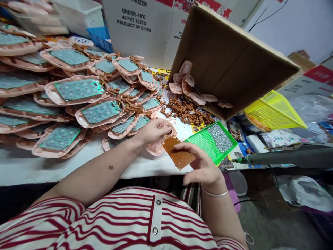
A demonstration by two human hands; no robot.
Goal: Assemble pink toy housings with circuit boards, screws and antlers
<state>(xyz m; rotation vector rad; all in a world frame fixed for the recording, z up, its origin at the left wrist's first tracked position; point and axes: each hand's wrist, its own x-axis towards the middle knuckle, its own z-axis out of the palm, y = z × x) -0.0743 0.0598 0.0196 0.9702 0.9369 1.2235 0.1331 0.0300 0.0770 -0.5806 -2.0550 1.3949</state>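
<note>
In the head view, my left hand (155, 134) is closed around a pink plastic shell (155, 148), just above the white tabletop. My right hand (202, 164) has its fingertips over a brown circuit board (179, 153), whose far corner meets the shell. The right thumb stands away from the board, and what the fingers do underneath is hidden. Left of my hands are stacked pink shells fitted with green circuit boards (101, 111). A bright green basket (201, 143) beside my right hand holds many small silvery screws (220, 138).
Small brown parts (188, 110) are heaped behind my hands. A tilted cardboard box (229, 59) with some pink shells (185, 80) looms over them. At the right are a yellow basket (275, 109) and a grey, rod-like tool (283, 158) reaching toward the table's edge.
</note>
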